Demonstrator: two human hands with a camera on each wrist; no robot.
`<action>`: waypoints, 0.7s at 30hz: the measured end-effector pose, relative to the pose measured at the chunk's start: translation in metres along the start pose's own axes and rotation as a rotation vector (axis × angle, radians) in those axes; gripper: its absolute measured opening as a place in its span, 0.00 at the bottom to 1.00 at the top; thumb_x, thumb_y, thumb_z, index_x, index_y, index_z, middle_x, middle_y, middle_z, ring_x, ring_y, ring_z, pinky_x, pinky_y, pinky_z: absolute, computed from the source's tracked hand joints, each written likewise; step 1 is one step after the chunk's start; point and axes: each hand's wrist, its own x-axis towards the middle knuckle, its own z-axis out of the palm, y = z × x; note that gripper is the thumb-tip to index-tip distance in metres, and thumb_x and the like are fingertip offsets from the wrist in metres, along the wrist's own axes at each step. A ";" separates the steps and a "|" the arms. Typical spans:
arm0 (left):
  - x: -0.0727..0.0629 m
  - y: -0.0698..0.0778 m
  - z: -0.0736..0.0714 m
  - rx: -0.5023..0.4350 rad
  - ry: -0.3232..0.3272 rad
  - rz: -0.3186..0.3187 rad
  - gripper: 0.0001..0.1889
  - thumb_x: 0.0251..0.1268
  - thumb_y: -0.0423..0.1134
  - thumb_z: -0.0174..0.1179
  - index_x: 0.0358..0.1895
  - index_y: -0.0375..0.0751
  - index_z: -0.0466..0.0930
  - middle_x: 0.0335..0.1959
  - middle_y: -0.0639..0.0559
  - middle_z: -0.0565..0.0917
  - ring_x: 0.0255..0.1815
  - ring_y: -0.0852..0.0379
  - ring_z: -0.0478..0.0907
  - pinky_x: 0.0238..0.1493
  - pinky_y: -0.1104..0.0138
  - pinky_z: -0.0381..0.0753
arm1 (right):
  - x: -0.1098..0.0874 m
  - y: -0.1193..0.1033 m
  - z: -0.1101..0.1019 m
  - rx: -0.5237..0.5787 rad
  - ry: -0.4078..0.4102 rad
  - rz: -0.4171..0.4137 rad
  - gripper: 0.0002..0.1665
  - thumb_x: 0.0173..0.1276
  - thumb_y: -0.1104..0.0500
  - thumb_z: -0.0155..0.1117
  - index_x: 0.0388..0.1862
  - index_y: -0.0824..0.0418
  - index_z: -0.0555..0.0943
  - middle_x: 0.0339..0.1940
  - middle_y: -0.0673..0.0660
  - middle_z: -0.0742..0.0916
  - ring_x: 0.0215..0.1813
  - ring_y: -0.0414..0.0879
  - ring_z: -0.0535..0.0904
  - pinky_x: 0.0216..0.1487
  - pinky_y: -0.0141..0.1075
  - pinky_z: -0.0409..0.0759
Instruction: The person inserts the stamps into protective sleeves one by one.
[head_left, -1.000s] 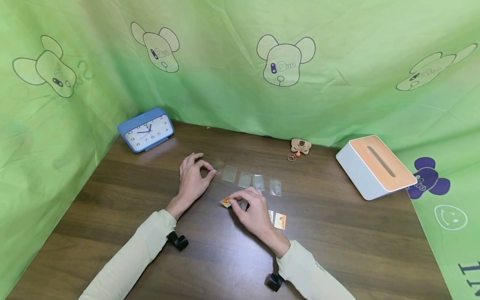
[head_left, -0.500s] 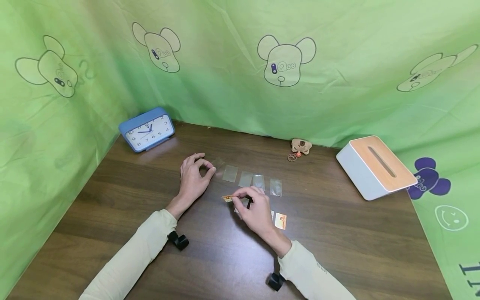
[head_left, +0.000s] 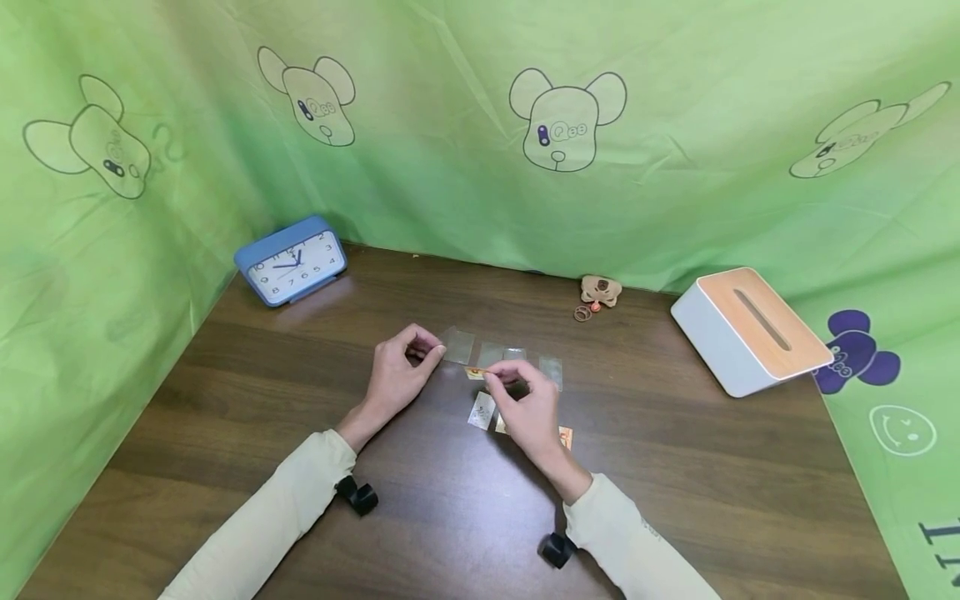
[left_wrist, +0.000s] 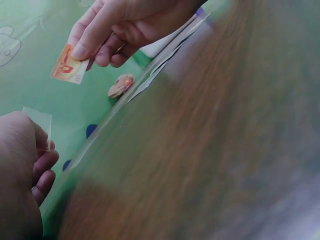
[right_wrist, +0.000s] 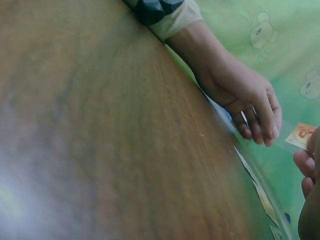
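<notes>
In the head view my left hand [head_left: 401, 367] pinches a small clear plastic sleeve [left_wrist: 44, 125] between thumb and forefinger. To its right, my right hand [head_left: 532, 408] pinches a small orange-and-white stamp [left_wrist: 68, 65] by one edge, raised off the table. The stamp and the held sleeve are close; the right wrist view shows the sleeve's faint edge near the stamp [right_wrist: 300, 135], and I cannot tell whether they touch. More clear sleeves [head_left: 551, 371] lie in a row behind the hands. A pale stamp [head_left: 482, 410] and an orange one [head_left: 566, 436] lie on the table, others partly hidden by my right hand.
A blue alarm clock [head_left: 291, 261] stands at the back left of the wooden table [head_left: 420, 517]. Near the back edge lies a brown plush keychain [head_left: 601, 291]. At the back right is a white tissue box [head_left: 750, 333] with a wood-look top. Green printed cloth hangs behind.
My left hand has moved slightly right and nearer, lifting the sleeve. My right hand has carried the stamp up and right towards the sleeves, uncovering the pale stamp on the table.
</notes>
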 end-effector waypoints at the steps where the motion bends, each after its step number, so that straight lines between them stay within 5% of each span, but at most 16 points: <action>1: -0.001 0.001 0.001 -0.017 -0.005 -0.008 0.05 0.68 0.27 0.76 0.39 0.37 0.88 0.33 0.47 0.90 0.33 0.59 0.84 0.38 0.74 0.83 | 0.001 0.000 0.000 0.011 0.013 0.007 0.08 0.68 0.74 0.77 0.40 0.63 0.91 0.31 0.56 0.93 0.33 0.43 0.87 0.39 0.30 0.85; 9: -0.006 0.005 0.005 -0.058 -0.042 -0.044 0.03 0.70 0.27 0.74 0.41 0.37 0.90 0.33 0.47 0.90 0.33 0.60 0.83 0.38 0.75 0.82 | 0.004 0.001 -0.002 0.080 0.070 0.033 0.07 0.68 0.76 0.76 0.40 0.68 0.89 0.31 0.62 0.93 0.33 0.40 0.89 0.39 0.26 0.85; 21: -0.014 0.014 0.013 -0.142 -0.098 -0.085 0.03 0.72 0.29 0.74 0.42 0.32 0.91 0.33 0.44 0.91 0.31 0.64 0.81 0.37 0.74 0.80 | 0.005 0.005 -0.002 0.094 0.229 0.065 0.04 0.69 0.75 0.75 0.39 0.72 0.87 0.30 0.67 0.87 0.34 0.35 0.79 0.39 0.25 0.78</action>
